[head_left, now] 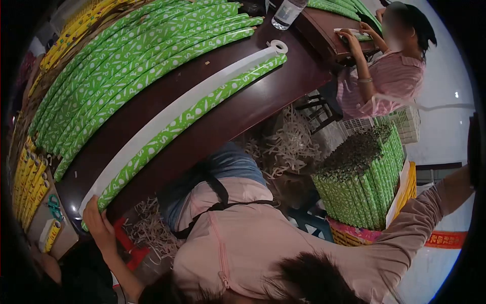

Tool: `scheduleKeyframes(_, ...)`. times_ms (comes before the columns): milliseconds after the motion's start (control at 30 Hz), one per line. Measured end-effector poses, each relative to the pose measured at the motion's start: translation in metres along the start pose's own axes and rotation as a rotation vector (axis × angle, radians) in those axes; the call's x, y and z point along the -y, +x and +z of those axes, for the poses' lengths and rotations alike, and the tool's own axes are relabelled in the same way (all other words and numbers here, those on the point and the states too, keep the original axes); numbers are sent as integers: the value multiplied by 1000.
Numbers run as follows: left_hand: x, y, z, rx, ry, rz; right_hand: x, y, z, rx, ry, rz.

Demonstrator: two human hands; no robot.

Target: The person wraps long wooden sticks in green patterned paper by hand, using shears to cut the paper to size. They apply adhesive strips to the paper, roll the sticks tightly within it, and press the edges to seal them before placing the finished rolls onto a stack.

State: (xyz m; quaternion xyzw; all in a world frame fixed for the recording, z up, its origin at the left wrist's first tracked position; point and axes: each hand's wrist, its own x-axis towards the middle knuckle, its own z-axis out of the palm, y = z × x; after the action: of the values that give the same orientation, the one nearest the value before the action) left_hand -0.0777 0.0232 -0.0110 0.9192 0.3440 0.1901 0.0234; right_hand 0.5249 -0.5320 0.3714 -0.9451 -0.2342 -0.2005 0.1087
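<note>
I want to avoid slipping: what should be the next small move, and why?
Probably bring the right hand to steady the far end of the green tube, by the white roll: only the left hand touches it, at the near end, and the right arm reaches away.

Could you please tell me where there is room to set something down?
Between the white strip and the massed green rolls, and between the single green roll and the near table edge; the massed side is crowded.

1 long, slender green roll (190,114) with white markings lies diagonally on the dark table (212,131), a broad white strip alongside.
</note>
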Motion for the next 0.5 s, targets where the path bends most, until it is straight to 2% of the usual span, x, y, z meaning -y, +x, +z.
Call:
scheduleKeyframes(67,-3,2,-4,-16,10,32,36,14,31,73,21,-63)
scheduleKeyframes(133,-16,7,-12,8,39,-2,98,49,104,189,113,-200)
scheduleKeyframes(233,-23,13,-16,13,-17,-79,242,79,225,391,299,-487)
scheduleKeyframes(267,-24,14,-16,1,52,-67,292,73,255,451,354,-582)
scheduleKeyframes(333,-19,10,-10,-28,170,-18,392,46,280,539,430,-736)
scheduleKeyframes(400,-19,8,-13,-38,251,-23,506,-48,306,709,617,-1150)
scheduleKeyframes(433,-22,11,-17,-13,232,-29,553,-85,311,612,685,-1351)
scheduleKeyframes(500,-23,12,-21,22,210,-52,630,-140,328,725,874,-1564)
